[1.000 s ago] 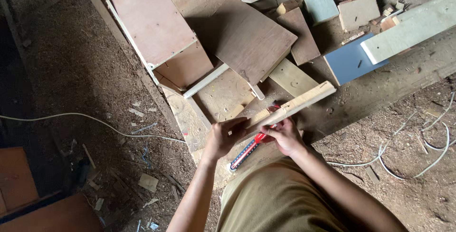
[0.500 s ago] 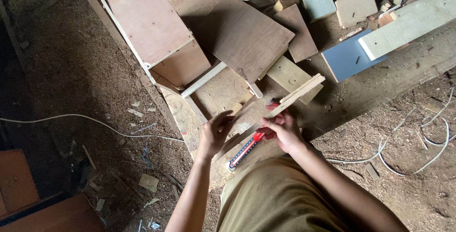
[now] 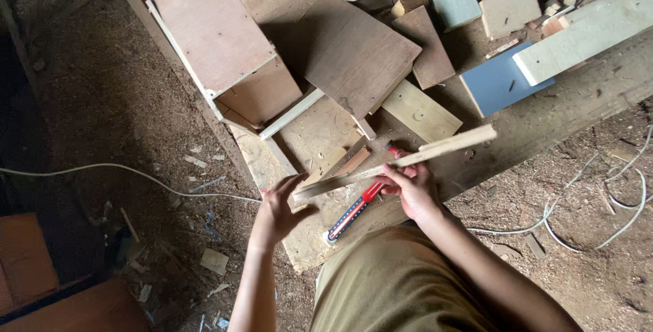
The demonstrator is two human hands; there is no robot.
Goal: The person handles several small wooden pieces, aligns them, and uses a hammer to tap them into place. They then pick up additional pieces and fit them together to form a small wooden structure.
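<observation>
The wooden strip [image 3: 394, 162] has swung flatter — right hand [image 3: 411, 186] clamped on it, left hand [image 3: 279, 209] now spread open at its end, above the red cutter [image 3: 354, 211].

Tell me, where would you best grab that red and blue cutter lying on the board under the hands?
Probably by its striped handle, the lower half of the utility knife, coming from above on the side nearest the person. It lies flat and slanted on the plywood board, red end under the right hand and the wooden strip, so that end is crowded. The left hand is open beside the strip.
</observation>
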